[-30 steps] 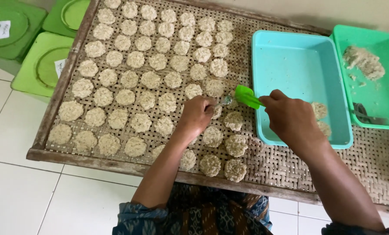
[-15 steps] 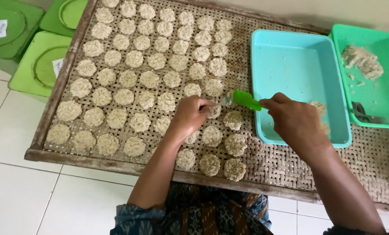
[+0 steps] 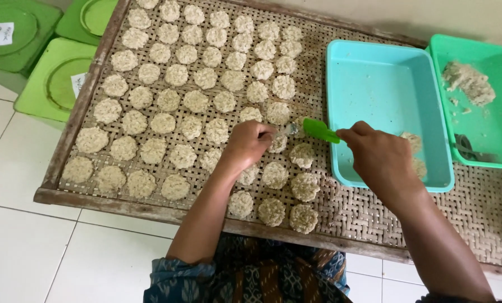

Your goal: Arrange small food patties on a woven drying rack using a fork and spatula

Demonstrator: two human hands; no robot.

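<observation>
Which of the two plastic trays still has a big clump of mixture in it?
The green tray at far right; the turquoise tray beside it is nearly bare.

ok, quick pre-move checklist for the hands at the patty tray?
1. Right hand grips the green-handled spoon: ok.
2. Left hand at the spoon tip, over a patty: ok.
3. Spoon bowl emptied: cannot tell, fingers hide it.
4. Free space on the woven tray beside the last patties: ok.
5. Mix left in the blue tub: ok, small lumps by the right hand.
6. Patties spaced apart: ok.
</observation>
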